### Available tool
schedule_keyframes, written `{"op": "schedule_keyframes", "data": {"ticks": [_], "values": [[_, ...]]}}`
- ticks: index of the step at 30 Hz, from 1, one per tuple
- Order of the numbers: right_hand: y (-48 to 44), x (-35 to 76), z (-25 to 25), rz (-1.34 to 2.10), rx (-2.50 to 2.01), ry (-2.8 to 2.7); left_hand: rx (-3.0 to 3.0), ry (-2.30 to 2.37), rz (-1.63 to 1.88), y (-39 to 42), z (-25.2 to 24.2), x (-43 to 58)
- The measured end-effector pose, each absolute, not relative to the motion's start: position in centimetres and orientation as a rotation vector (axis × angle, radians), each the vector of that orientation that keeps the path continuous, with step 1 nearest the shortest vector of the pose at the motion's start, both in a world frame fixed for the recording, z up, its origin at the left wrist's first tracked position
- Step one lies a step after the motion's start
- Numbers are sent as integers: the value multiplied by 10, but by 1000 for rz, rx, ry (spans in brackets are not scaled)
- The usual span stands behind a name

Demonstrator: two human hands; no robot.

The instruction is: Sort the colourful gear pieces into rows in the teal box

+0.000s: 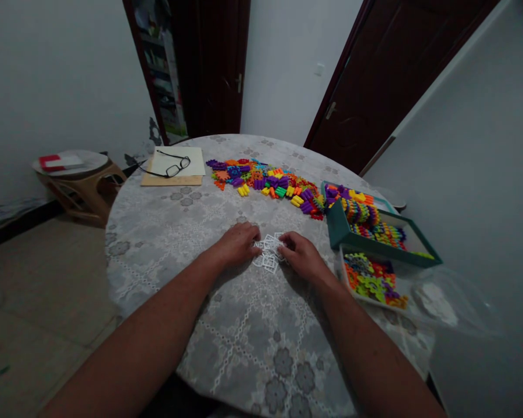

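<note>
A small cluster of white lattice pieces point(269, 253) lies on the round table's patterned cloth point(192, 232) just in front of me. My left hand point(239, 242) rests at its left edge, fingers curled onto the pieces. My right hand point(302, 254) sits at its right edge, fingertips pinched on the white pieces. Both forearms stretch in from the bottom of the view.
A spread of colourful plastic building pieces point(270, 180) lies farther back. A teal box point(375, 229) and a clear tray point(372, 281) hold more pieces on the right. Glasses point(172, 168) lie on a paper pad at back left. A wooden stool point(81, 180) stands left of the table.
</note>
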State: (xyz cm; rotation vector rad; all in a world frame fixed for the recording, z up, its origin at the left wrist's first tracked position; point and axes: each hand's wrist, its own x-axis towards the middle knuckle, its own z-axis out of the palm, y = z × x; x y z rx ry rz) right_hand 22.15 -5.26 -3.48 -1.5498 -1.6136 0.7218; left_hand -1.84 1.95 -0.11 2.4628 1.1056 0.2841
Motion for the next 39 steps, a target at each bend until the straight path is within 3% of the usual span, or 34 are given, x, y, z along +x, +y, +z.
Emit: {"op": "schedule_keyframes", "data": {"ticks": [12, 23, 29, 39], "values": [[-60, 210, -15, 785, -1439, -1690, 2221, 1011, 522, 21, -6, -17], [-58, 191, -26, 1024, -1326, -1371, 1843, 952, 795, 19, 1, -5], [-56, 190, -27, 914, -1312, -1362, 1684, 939, 707, 18, -2, -4], [-54, 182, -34, 891, -1291, -1416, 1738, 925, 850, 20, -13, -1]]}}
